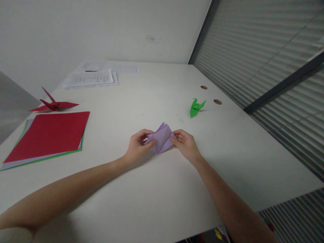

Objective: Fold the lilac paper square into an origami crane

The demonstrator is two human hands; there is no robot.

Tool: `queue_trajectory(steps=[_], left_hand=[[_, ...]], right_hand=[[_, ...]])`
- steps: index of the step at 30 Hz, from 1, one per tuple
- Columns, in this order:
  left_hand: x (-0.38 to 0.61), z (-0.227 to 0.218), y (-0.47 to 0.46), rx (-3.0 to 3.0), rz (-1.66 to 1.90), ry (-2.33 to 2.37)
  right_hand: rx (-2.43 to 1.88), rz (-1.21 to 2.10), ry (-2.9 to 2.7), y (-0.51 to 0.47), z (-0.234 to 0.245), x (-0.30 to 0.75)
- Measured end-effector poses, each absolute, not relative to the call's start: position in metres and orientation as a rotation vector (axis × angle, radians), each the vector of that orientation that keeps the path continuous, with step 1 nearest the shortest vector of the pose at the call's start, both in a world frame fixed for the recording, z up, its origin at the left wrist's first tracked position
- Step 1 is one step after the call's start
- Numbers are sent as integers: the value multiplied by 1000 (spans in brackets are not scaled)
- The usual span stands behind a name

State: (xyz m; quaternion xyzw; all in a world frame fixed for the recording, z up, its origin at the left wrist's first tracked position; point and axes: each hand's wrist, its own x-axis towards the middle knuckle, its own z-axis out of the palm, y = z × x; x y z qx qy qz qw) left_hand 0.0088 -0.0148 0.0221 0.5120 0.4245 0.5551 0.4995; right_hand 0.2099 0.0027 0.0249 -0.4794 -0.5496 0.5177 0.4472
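Observation:
A partly folded piece of purple paper (161, 137) lies on the white table (162, 189) in the middle of the view. My left hand (138, 145) pinches its left edge between thumb and fingers. My right hand (186, 144) pinches its right edge the same way. Both hands rest low on the tabletop with the paper between them.
A stack of coloured sheets with a red one on top (49, 135) lies at the left. Behind it sits a red paper crane (54, 104). A green folded figure (196, 107) stands at the right, near two brown round caps (217, 101). Printed papers (89, 78) lie at the far edge.

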Motion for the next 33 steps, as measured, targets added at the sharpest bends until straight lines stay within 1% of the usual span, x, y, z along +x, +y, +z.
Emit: queue_trajectory(steps=[5,12,21,27,33], left_hand=[[8,17,-11,1072,1349,1075],[9,19,-10,868,1373,964],[9,22,-11,725,1303,951],[10,21,-14,832,1249,864],[11,21,-19,1062,1302,1010]], right_hand=[[-1218,1288,-1312,3,27,210],[-1230,1300,-1276,1,27,210],[-1242,1360,-1231,-1,28,207],[-1223,1367,-1250,-1,25,206],[-1152,1453,-1318,-5,29,204]])
